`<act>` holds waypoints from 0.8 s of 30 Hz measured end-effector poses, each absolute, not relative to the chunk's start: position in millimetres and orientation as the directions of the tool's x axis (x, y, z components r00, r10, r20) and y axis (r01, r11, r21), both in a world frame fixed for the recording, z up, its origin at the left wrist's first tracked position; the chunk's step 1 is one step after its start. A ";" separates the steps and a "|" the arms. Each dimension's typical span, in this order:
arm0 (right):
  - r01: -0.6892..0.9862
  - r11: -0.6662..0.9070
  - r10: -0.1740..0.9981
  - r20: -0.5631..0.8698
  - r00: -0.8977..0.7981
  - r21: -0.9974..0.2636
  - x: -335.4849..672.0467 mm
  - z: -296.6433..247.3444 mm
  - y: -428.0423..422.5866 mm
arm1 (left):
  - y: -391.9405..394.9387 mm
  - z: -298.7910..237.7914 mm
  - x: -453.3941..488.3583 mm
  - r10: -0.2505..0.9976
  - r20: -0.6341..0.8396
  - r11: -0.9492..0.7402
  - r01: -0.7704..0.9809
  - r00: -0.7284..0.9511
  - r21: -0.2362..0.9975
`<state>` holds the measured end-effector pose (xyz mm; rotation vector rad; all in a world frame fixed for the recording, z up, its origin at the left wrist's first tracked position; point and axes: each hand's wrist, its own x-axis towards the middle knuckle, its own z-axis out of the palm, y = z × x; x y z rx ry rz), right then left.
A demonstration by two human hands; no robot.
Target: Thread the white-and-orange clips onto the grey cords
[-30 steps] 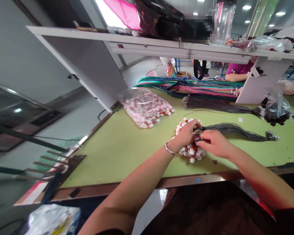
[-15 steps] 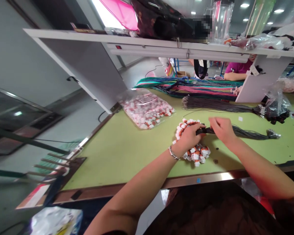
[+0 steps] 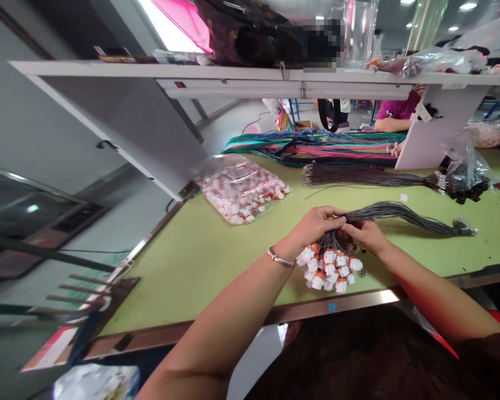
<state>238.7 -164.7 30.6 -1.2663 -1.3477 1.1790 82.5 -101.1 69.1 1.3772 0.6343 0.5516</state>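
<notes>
A bundle of thin dark wires [image 3: 389,211] with several white and orange connectors [image 3: 330,266] at its near end is held over the green table [image 3: 183,266]. My left hand [image 3: 319,225], with a bracelet at the wrist, is closed around the bundle just behind the connectors. My right hand [image 3: 366,234] grips the same spot from the other side, its thumb near the left thumb. The connectors hang down toward the table's front edge. Rightward, the wires arch away to a far end wrapped in clear plastic [image 3: 464,226].
A clear bag of white and orange pieces [image 3: 244,189] lies left of my hands. Behind are another dark wire bundle [image 3: 362,176] and long coloured wires [image 3: 316,147]. A shelf [image 3: 250,72] spans above. A person in a purple shirt [image 3: 395,114] sits beyond.
My right hand has come down from above the wires to grip the bundle beside my left hand. The connectors, spread around my left hand before, now hang gathered below both hands.
</notes>
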 end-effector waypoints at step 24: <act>0.291 0.232 0.688 -0.054 -0.723 -0.928 240.5 101.8 -191.8 | -108.9 52.7 81.2 0.686 0.156 -0.506 0.312 0.710 0.804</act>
